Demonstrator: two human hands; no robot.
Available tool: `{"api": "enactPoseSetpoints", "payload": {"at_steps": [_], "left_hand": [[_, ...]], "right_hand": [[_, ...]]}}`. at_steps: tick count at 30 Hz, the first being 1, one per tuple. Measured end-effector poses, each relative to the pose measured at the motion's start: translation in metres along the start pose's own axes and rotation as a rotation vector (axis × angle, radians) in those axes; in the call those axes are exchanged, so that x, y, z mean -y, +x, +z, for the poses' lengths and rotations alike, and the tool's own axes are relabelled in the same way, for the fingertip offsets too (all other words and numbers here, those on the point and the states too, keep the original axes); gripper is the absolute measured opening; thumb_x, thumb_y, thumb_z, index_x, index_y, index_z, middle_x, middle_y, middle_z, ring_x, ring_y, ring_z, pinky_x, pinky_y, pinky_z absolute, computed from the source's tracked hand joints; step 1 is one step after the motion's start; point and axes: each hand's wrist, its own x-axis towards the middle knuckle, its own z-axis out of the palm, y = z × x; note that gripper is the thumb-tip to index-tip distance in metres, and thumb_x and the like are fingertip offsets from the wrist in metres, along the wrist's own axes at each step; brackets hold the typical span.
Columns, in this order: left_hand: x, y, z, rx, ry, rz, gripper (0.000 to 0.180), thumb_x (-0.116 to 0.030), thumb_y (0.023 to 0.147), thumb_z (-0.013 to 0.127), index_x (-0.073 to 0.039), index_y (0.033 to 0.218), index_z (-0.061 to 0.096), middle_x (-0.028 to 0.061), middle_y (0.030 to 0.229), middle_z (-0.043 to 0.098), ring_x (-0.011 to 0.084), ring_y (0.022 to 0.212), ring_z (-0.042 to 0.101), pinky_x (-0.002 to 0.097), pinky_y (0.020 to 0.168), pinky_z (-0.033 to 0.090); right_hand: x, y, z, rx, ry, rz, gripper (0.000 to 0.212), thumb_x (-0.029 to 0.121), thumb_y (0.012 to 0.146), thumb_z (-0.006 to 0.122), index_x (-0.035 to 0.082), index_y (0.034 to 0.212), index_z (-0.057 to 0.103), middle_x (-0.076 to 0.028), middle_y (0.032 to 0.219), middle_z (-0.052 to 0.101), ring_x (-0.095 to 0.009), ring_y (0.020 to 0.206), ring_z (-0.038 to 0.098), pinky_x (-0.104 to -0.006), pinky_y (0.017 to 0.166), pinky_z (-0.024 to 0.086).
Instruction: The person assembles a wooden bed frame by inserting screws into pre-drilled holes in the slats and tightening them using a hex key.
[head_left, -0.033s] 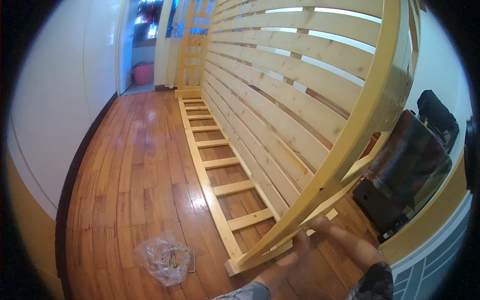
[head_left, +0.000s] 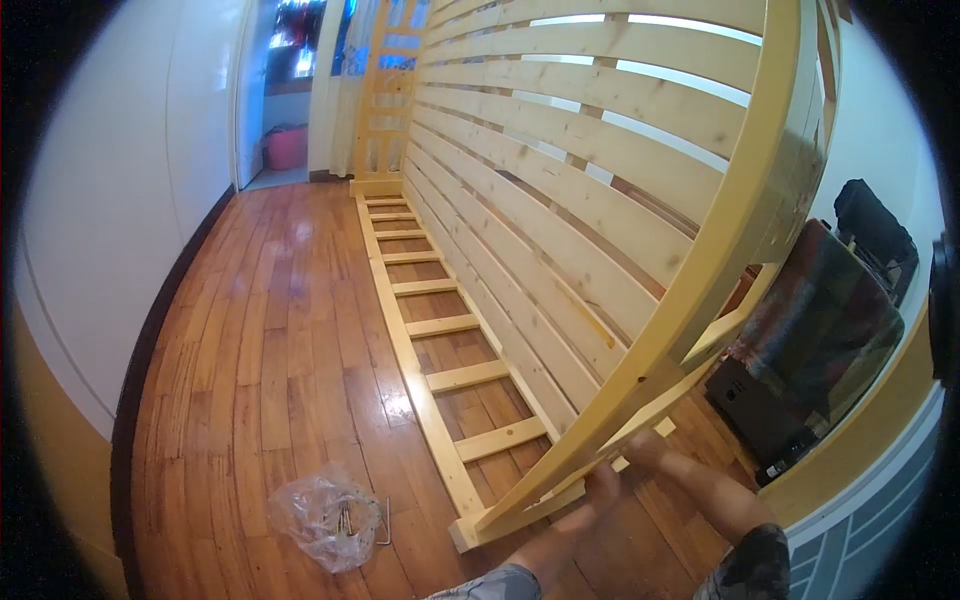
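Note:
A pale wooden bed frame [head_left: 560, 215] lies tipped on its side, with its slats standing upright. Both my hands are low at the near end, close together beside a bottom rail of the headboard or footboard. My left hand [head_left: 601, 488] is against the rail's inner side, its fingers curled and partly hidden. Just to its right, my right hand [head_left: 648, 452] is bent in at the same rail, fingers closed. Whatever lies between the fingers is too small and covered to make out.
On the wooden floor [head_left: 250, 400] to the left sits a clear plastic bag [head_left: 325, 515] of metal bolts, with an L-shaped hex key [head_left: 387, 522] beside it. A dark box-like object [head_left: 745, 400] and a draped panel [head_left: 815, 320] stand at right. A pink bucket [head_left: 287, 147] is beyond the doorway.

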Motion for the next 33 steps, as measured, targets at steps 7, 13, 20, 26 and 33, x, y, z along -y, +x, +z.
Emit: {"api": "enactPoseSetpoints", "payload": {"at_steps": [7,13,20,26,33], "left_hand": [[-0.008,-0.008,0.001,-0.072,-0.117,0.05,0.023,-0.018,0.082,0.039,0.002,0.089,0.05,0.0162,0.082,0.051,0.0247,0.075,0.049,0.0365,0.063,0.042],[0.006,-0.011,-0.013,-0.158,-0.194,0.073,0.023,-0.017,0.082,0.039,0.002,0.088,0.05,0.0165,0.082,0.051,0.0251,0.074,0.05,0.0368,0.062,0.042],[0.001,-0.021,0.0,-0.064,-0.134,0.118,0.021,-0.009,0.078,0.037,0.003,0.091,0.048,0.0199,0.083,0.05,0.0312,0.078,0.05,0.0377,0.066,0.042],[0.097,-0.014,0.039,-0.488,0.278,-0.096,0.02,-0.007,0.076,0.036,0.003,0.09,0.046,0.024,0.086,0.048,0.0355,0.081,0.049,0.0399,0.068,0.04],[0.04,-0.019,0.021,-0.109,0.009,-0.166,0.028,-0.017,0.08,0.038,0.003,0.099,0.044,0.022,0.096,0.046,0.0326,0.091,0.045,0.0404,0.076,0.036]], "right_hand": [[0.009,-0.003,-0.031,0.152,-0.691,-0.527,0.029,0.023,0.073,0.053,0.005,0.095,0.055,-0.012,0.095,0.054,-0.027,0.088,0.052,-0.0345,0.075,0.042],[0.016,-0.008,-0.029,0.271,-1.105,-0.755,0.035,0.025,0.068,0.054,0.005,0.097,0.054,-0.013,0.093,0.055,-0.027,0.091,0.051,-0.0351,0.08,0.039],[-0.018,0.001,0.002,-0.215,-0.08,-0.024,0.038,0.021,0.069,0.057,0.002,0.102,0.048,-0.013,0.096,0.053,-0.027,0.084,0.053,-0.0339,0.071,0.044],[0.059,0.005,-0.003,-0.076,-0.273,-0.116,0.03,0.016,0.07,0.052,0.001,0.096,0.051,-0.015,0.093,0.053,-0.029,0.083,0.053,-0.0383,0.069,0.044],[0.049,-0.008,-0.036,-0.098,-0.815,-0.636,0.031,0.013,0.068,0.047,0.002,0.097,0.053,-0.015,0.095,0.053,-0.031,0.09,0.05,-0.0402,0.079,0.039]]}}
